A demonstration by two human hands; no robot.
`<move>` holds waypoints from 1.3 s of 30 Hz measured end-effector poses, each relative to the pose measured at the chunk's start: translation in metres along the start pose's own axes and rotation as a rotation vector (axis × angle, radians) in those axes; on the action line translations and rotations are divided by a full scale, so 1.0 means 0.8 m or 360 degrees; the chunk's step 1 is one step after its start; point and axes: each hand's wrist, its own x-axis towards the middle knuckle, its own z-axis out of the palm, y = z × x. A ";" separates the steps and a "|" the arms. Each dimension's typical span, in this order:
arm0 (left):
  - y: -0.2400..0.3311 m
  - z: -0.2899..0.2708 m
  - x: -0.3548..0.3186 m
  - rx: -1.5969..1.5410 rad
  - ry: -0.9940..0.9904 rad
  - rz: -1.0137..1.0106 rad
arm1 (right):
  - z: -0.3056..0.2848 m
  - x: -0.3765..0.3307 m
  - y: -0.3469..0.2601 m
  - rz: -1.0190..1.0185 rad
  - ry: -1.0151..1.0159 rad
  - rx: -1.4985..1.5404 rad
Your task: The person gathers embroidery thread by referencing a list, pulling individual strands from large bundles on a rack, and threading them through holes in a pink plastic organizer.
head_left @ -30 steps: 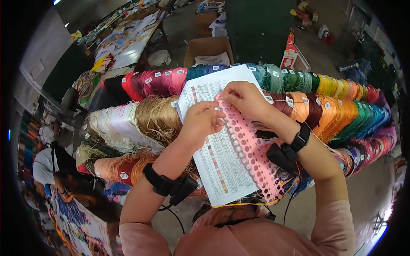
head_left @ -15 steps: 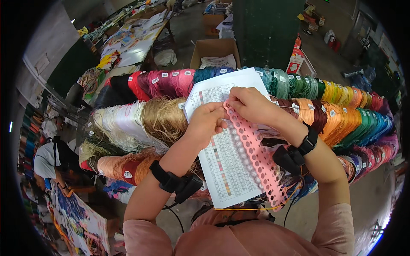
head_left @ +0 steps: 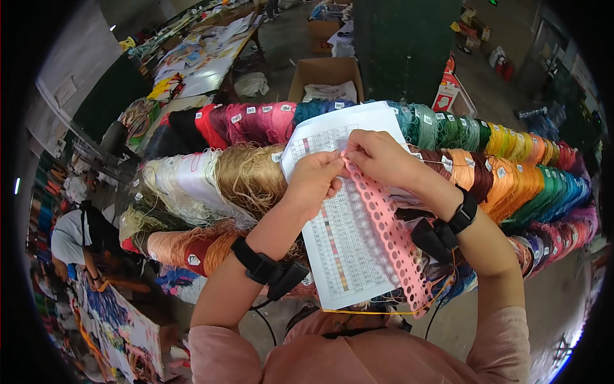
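A long pink strip with rows of round holes (head_left: 388, 230) hangs slantwise from my fingers toward my body. At its top end, my right hand (head_left: 377, 153) pinches it between thumb and fingers. My left hand (head_left: 314, 180) is closed against the same end, its thumb and forefinger pressed together at the strip's edge. Any thread between the fingertips is too small to make out. Under both hands lie white paper sheets (head_left: 342, 256) printed with a table and small colour patches. A yellow cord (head_left: 364, 312) runs along the lower edge of the sheets.
Racks of labelled thread hanks stretch left and right beneath the sheets: white hanks (head_left: 185, 176), tan hanks (head_left: 249, 179), orange hanks (head_left: 511, 189). Beyond stand a cardboard box (head_left: 325, 67), a green pillar (head_left: 406, 51) and a littered table (head_left: 204, 77). Another person (head_left: 70, 237) bends at the left.
Both hands, the strip and the sheets have shifted very slightly right in the picture. My grip on the strip's top end looks the same.
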 end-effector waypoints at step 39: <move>0.046 -0.096 -0.355 0.0811 0.0077 0.1237 | 0.027 -0.042 -0.038 0.0195 0.0453 0.0949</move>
